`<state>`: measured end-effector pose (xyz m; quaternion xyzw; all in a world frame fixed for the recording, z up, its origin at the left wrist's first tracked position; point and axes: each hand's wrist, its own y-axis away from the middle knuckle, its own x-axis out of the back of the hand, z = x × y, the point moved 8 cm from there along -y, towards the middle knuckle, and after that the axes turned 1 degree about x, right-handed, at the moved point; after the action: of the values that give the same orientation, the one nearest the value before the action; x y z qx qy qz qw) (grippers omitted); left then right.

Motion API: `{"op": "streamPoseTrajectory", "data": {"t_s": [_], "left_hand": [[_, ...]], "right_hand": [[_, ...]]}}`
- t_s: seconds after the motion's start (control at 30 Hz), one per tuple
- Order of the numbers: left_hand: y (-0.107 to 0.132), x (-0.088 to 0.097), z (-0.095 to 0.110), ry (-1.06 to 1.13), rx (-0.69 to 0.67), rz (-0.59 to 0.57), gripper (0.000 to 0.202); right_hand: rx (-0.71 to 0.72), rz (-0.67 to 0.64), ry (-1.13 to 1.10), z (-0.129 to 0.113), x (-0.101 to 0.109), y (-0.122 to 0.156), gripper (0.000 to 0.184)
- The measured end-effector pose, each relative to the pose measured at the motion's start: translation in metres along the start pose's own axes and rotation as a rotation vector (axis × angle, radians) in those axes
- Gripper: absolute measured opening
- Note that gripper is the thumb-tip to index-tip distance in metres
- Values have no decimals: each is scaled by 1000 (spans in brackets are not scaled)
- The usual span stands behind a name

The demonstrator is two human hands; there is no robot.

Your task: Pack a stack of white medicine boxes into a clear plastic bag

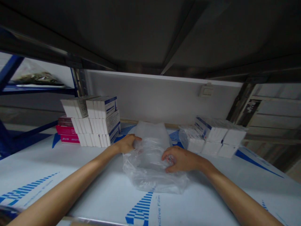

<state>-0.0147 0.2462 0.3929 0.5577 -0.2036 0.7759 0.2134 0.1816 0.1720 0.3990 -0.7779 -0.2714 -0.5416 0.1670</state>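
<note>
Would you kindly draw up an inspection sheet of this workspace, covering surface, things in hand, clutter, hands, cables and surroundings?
Surface: worktop covered in pale film with blue print.
Things in hand: translucent plastic, crumpled toward the front; whether one bag or several is unclear.
Clutter: stacked white boxes beside pink boxes at left; a plastic-wrapped stack at right.
Hands: left hand and right hand touch the plastic's opposite sides.
Cables: nothing seen.
Surroundings: white wall with switch; blue rack at left; dark panel overhead.
</note>
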Motion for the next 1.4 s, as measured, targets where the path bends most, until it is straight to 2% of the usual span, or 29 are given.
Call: {"op": "streamPoseTrajectory", "data": {"t_s": [0.13, 0.2, 0.23, 0.27, 0.3, 0.37, 0.4, 0.43, 0.47, 0.5, 0.53, 0.57, 0.63, 0.7, 0.77, 0.87, 1.03, 1.23, 1.33, 1.4], "left_hand": [[-7, 5, -6, -25, -8, -73, 79], [-1, 17, -9, -65, 22, -93, 86], [4, 26, -8, -86, 41, -71, 83], [9, 39, -4, -97, 49, -5, 74], [16, 55, 4, -106, 31, 117, 62], [33, 80, 37, -82, -115, 332, 45], [41, 83, 55, -65, -200, 366, 38], [47, 77, 73, -66, -281, 316, 31], [51, 64, 90, -82, -338, 208, 26], [54, 49, 101, -117, -360, 90, 22], [57, 35, 107, -168, -328, 5, 23], [59, 22, 109, -219, -291, -71, 30], [63, 0, 105, -268, -212, -211, 58], [68, -11, 97, -271, -155, -287, 79], [71, -13, 90, -257, -134, -300, 86], [76, -8, 89, -235, -178, -261, 84], [80, -1, 101, -203, -280, -163, 68], [74, -16, 91, -230, -202, -250, 75], [71, -5, 92, -216, -259, -201, 69], [75, 13, 98, -154, -331, -96, 59]], "right_hand": [[-19, 9, -13, 6, 1, -6, 43], [-13, 20, -29, 5, 2, -4, 43], [-5, 27, -37, 3, 2, -2, 42], [8, 38, -45, 1, 3, 0, 40], [24, 52, -52, -2, 4, 1, 38], [52, 77, -55, -9, 5, 4, 33], [57, 80, -50, -12, 5, 5, 30], [54, 74, -42, -15, 4, 5, 29], [45, 59, -30, -18, 2, 6, 29], [30, 41, -19, -20, 0, 7, 30], [15, 25, -11, -21, -1, 7, 35], [2, 7, -7, -23, -3, 9, 42], [-22, -53, 2, -23, -7, 12, 62], [-58, -130, 14, -20, -11, 16, 80], [-97, -185, 25, -16, -12, 20, 92], [-140, -182, 22, -11, -7, 24, 99], [-153, -93, -19, -12, 6, 28, 76], [-176, -131, 20, -9, -1, 23, 75], [-98, -49, 46, -11, 8, 19, 69], [-23, 21, 30, -18, 19, 20, 63]]}}
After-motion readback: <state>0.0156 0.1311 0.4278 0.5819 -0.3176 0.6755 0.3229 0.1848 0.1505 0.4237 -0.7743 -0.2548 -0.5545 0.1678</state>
